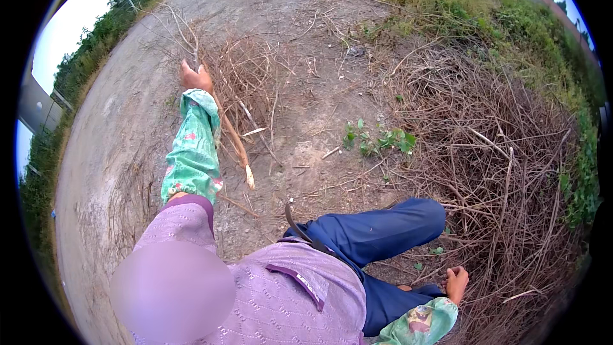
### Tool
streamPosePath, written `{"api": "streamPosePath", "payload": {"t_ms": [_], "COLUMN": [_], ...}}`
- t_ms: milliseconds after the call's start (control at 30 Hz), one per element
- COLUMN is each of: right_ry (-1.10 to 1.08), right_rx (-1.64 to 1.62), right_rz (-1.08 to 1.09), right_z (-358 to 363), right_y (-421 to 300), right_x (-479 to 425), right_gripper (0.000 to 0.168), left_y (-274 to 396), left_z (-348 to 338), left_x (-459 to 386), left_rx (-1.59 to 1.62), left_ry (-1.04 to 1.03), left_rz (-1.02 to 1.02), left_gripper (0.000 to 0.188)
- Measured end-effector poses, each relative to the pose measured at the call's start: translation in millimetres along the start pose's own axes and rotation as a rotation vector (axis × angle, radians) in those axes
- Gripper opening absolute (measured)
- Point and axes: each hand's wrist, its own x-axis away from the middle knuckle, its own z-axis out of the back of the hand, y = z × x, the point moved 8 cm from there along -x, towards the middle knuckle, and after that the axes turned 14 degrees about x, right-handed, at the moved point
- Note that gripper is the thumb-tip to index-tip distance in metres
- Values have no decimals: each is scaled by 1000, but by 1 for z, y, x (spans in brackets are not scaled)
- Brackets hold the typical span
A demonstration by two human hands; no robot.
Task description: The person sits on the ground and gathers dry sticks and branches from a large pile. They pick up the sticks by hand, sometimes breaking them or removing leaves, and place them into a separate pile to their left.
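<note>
My left hand (196,77) reaches out at the upper left and is closed around a forked dry branch (231,129). The thin grey twigs of the branch spread beyond my fingers, while its thick brown end, pale at the tip, slants back toward me. Just beside that hand lies a loose heap of dry twigs (246,74). At the lower right, my right hand (456,283) hangs with bent fingers by my trouser leg (400,299), close to a large brushwood pile (507,191). I see no object in it, but its palm is hidden.
A small green leafy sprig (383,140) lies on the bare dirt ground (311,153) between heap and pile. Weeds and grass (507,24) border the pile. A dirt track (110,105) runs along the left, with a hedge (96,52) past it.
</note>
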Motion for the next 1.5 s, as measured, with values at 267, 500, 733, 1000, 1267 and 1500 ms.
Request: {"api": "streamPosePath", "payload": {"t_ms": [267,500,733,1000,1267,1500], "right_ry": [78,59,33,298,527,757], "right_rx": [220,150,12,-170,-430,-809], "right_rz": [119,-72,-8,-60,-108,-293], "right_z": [6,16,11,53,88,107], "right_y": [-49,-31,-49,-22,7,49], "right_x": [-7,7,0,4,12,37], "right_gripper": [23,25,23,18,22,19], "left_y": [-187,97,464,737,794,840], "left_z": [-108,-244,-271,-147,-5,42], "left_x": [5,86,550,886,1106,1123], "left_rx": [-619,-238,618,971,650,846], "left_ry": [-768,-739,-1588,-1792,-2794,-2994], "left_rz": [127,-444,-787,-1263,-94,1129], "left_gripper": [50,40,33,36,49,45]}}
